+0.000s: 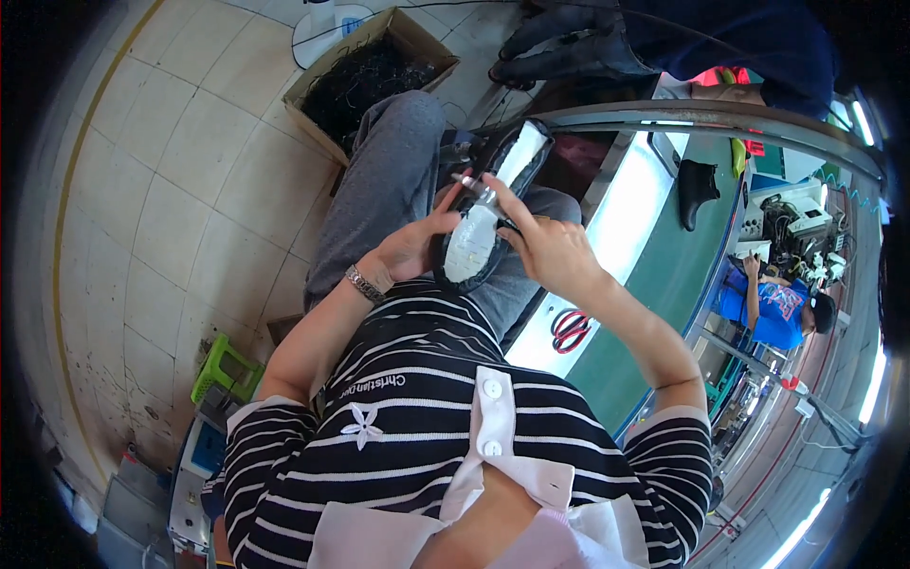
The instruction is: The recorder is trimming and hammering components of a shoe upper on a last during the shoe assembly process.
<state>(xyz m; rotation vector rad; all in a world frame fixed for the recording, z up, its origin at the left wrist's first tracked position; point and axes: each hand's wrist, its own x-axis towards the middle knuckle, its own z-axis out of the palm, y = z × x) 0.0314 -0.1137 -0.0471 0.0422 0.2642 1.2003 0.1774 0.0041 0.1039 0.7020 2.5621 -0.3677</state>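
Note:
A black shoe upper (472,248) lies over my lap with its underside up, showing a white sole board with black material folded around the rim. My left hand (415,245), below a metal watch band, is closed around the near left side of the shoe. Over the middle of the underside, my right hand (550,248) grips a small metal tool (482,192), its index finger stretched along it. The tool's kind is hard to make out, as the fingers partly cover it.
Left of my knee stands a cardboard box (398,33) of black scraps. Red-handled scissors (571,330) and a black boot (698,194) rest on the green-and-white bench (640,284) at right. A metal rail (664,114) crosses beyond the shoe. Co-workers are at the far side and right.

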